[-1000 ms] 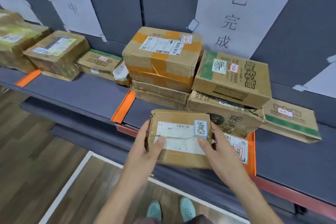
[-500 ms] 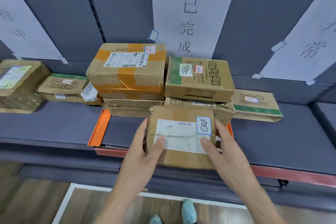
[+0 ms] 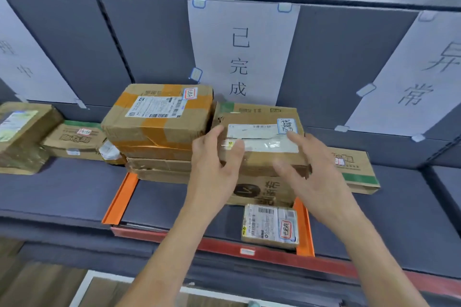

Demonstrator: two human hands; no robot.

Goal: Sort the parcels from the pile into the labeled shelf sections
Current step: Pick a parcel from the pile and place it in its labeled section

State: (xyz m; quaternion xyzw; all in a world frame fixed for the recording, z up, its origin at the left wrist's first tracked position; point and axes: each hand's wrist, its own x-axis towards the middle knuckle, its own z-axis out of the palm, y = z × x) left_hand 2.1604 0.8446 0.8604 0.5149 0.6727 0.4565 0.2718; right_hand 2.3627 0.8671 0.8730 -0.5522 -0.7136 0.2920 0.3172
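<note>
Atop the stack (image 3: 269,190) under the middle sign (image 3: 264,32), the parcel (image 3: 262,157) now sits, up from the shelf (image 3: 162,203) edge a second ago; my left hand (image 3: 212,164) pinches its end, right hand (image 3: 316,177) spreads (blurred), placement nearly done.

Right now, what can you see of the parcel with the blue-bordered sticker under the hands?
The parcel is a brown cardboard box with a white shipping label taped across its top and a blue-bordered handwritten sticker at the far right corner. It lies on the stack of cartons beside the orange-taped box. The left hand pinches its left end; the right hand, blurred, spreads fingers over its right side.
</note>
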